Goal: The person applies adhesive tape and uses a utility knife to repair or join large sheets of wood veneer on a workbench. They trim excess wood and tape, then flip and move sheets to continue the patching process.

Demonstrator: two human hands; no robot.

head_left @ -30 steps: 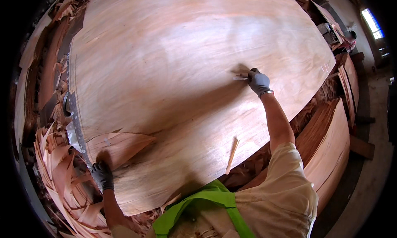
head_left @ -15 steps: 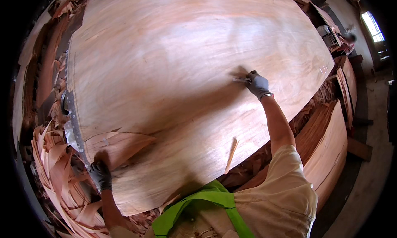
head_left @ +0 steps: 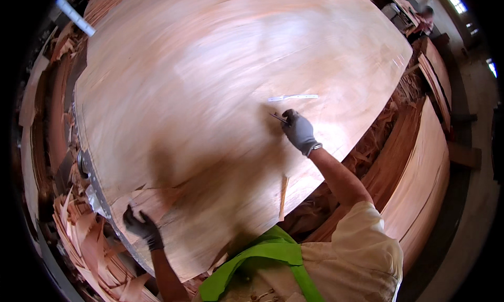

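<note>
A large pale wood veneer sheet [head_left: 220,55] spreads out in front of me. My left hand [head_left: 142,228], in a dark grey glove, is over its near left corner with thumb and fingers apart, holding nothing. Close to that hand is a reddish veneer patch [head_left: 157,202] with a dark edge. My right hand [head_left: 299,131], in a grey glove, is closed on a thin, dark, blade-like tool [head_left: 278,117] whose tip points left over the sheet. Just beyond it lies a narrow white strip [head_left: 293,97]. Nearer to me rests a slim wood strip [head_left: 283,198].
Torn veneer scraps [head_left: 84,244] heap up at the left edge. On the right stands a stack of veneer sheets [head_left: 409,171], with more scraps in the gap. A person [head_left: 424,19] is at the far right. A bluish-white bar [head_left: 76,16] shows at the upper left.
My left hand has lifted off the sheet's left edge and opened, shifting right. My right hand has come nearer and left. The reddish patch now lies flatter, and the white strip shows beyond my right hand.
</note>
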